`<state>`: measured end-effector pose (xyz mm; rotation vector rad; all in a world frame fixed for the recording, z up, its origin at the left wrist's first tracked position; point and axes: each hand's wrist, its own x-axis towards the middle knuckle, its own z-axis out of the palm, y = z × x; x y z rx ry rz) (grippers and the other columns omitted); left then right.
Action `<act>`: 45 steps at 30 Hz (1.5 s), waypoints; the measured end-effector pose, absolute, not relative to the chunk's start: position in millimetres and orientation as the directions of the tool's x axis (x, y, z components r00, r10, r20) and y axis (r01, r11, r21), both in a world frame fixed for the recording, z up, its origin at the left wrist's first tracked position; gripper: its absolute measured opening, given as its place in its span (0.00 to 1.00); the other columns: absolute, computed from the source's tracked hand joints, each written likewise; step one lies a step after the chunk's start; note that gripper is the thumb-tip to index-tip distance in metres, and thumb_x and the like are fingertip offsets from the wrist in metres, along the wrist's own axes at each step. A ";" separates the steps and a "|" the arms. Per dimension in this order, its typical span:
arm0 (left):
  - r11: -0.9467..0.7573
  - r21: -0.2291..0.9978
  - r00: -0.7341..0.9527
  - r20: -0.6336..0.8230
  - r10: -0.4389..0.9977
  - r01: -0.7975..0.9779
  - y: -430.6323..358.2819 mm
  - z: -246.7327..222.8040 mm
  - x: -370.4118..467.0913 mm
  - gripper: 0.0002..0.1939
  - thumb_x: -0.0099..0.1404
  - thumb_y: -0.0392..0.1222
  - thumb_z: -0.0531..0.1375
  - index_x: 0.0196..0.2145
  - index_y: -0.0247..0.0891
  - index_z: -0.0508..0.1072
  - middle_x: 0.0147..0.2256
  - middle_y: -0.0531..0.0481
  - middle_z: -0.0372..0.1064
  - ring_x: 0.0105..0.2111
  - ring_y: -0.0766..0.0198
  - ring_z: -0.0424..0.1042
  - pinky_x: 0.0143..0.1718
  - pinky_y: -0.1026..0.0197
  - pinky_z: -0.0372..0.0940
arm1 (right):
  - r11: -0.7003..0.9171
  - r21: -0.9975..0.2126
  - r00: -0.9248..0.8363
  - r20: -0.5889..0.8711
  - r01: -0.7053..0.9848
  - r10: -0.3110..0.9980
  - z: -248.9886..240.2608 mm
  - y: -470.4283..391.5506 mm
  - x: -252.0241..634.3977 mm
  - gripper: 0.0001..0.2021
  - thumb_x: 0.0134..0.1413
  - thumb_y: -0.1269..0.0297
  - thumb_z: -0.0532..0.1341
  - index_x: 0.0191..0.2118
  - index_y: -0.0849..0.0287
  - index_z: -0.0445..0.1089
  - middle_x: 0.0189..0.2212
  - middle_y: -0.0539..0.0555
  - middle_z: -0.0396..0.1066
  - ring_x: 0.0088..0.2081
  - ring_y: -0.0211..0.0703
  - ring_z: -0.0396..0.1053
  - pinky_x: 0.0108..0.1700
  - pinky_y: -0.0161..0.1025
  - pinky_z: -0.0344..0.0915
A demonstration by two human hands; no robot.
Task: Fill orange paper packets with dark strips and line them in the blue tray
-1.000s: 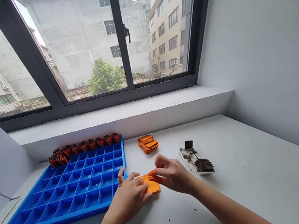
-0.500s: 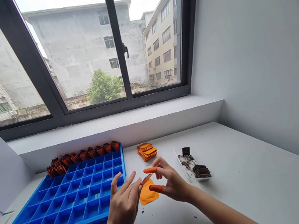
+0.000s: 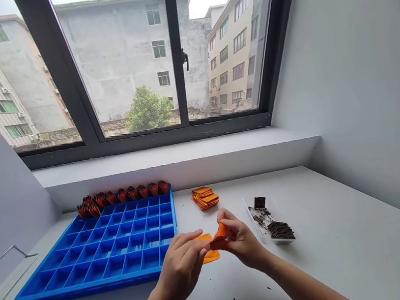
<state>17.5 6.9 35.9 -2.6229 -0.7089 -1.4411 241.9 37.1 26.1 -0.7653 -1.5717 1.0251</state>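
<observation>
My left hand (image 3: 184,261) pinches the left edge of a small thin piece (image 3: 218,242), dark brown with some orange. My right hand (image 3: 246,244) grips the same piece from the right, its thumb and index finger in orange finger cots. The hands partly hide the piece, so its kind cannot be made out. Below it an orange cloth-like square (image 3: 211,256) lies flat on the white table, partly covered by my left fingers. Beyond the hands is a stack of similar orange squares (image 3: 206,199).
At left a blue compartment tray (image 3: 93,287) has bundles of dark-and-orange pieces (image 3: 122,195) along its far row. A clear plastic box (image 3: 268,237) on the right holds dark thin squares (image 3: 281,231) and crumbs. Crumbs dot the table's front. A wire stand (image 3: 8,254) is far left.
My right thumb and index finger, apart before, have closed on the piece. The camera view has shifted, so the tray and table appear farther right.
</observation>
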 end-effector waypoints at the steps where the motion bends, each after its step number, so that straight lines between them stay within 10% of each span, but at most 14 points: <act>1: -0.895 0.185 0.456 0.808 0.373 0.405 6.9 36.1 17.2 0.10 0.79 0.30 0.58 0.53 0.36 0.76 0.45 0.42 0.84 0.56 0.51 0.81 0.53 0.50 0.76 | 0.438 -0.899 -0.220 0.430 -0.012 0.876 26.3 38.2 242.8 0.28 0.45 0.49 0.82 0.23 0.58 0.64 0.35 0.48 0.55 0.33 0.38 0.53 0.31 0.36 0.55; 12: -0.747 0.280 0.262 0.815 0.517 0.603 12.6 35.3 10.7 0.11 0.80 0.35 0.58 0.49 0.39 0.82 0.37 0.44 0.77 0.37 0.58 0.74 0.36 0.56 0.72 | 0.410 -0.899 -0.216 0.374 0.154 0.902 18.4 51.0 247.4 0.21 0.59 0.42 0.73 0.45 0.55 0.79 0.40 0.52 0.65 0.36 0.41 0.64 0.35 0.39 0.67; 23: -0.711 0.298 0.279 0.771 0.573 0.637 17.4 30.6 3.1 0.13 0.81 0.37 0.58 0.52 0.39 0.83 0.35 0.46 0.71 0.35 0.60 0.69 0.34 0.59 0.67 | 0.444 -0.865 -0.252 0.388 0.234 0.887 23.7 43.0 247.5 0.28 0.62 0.42 0.71 0.62 0.50 0.74 0.48 0.55 0.63 0.41 0.42 0.67 0.33 0.36 0.70; 32: -0.810 0.400 0.354 0.750 0.559 0.430 10.8 28.7 10.7 0.11 0.80 0.38 0.59 0.47 0.41 0.83 0.35 0.46 0.71 0.34 0.60 0.70 0.34 0.59 0.68 | 0.393 -0.919 -0.410 0.366 -0.020 0.835 33.7 38.7 250.5 0.17 0.62 0.47 0.72 0.35 0.56 0.81 0.41 0.50 0.55 0.34 0.35 0.60 0.35 0.36 0.67; 45: -0.816 0.457 0.404 0.713 0.573 0.353 6.5 28.2 11.4 0.12 0.78 0.36 0.62 0.55 0.43 0.80 0.42 0.43 0.74 0.41 0.57 0.73 0.39 0.55 0.75 | 0.450 -0.892 -0.377 0.403 0.041 0.834 40.2 29.0 245.0 0.19 0.58 0.47 0.74 0.30 0.56 0.73 0.38 0.51 0.57 0.35 0.41 0.58 0.28 0.35 0.62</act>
